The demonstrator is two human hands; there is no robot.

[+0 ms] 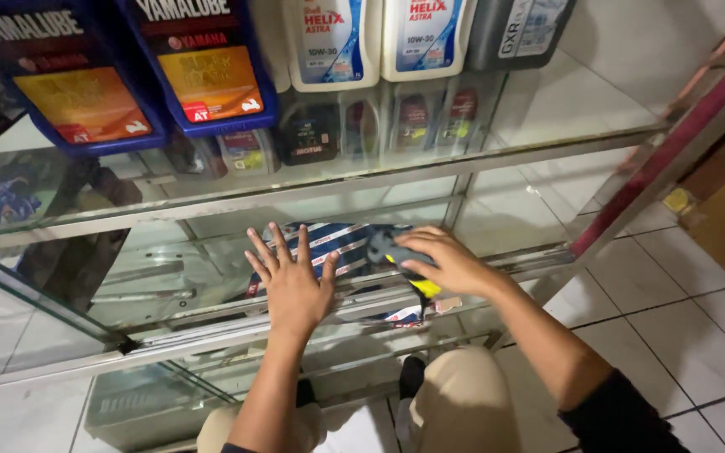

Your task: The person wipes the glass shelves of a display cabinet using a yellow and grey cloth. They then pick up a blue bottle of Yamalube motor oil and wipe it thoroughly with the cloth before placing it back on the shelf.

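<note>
Bare forearms, left hand [291,281] and right hand [451,260] without gloves, rings or watch. Dark sleeve [618,415] pushed up past the right elbow, a dark cuff edge at the left. Beige trousers [463,403], dark shoes [413,373]

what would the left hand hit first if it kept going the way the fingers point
Probably the blue striped package lying on the lower glass shelf; the left hand already seems to rest on its near edge, though depth is unclear.
</note>
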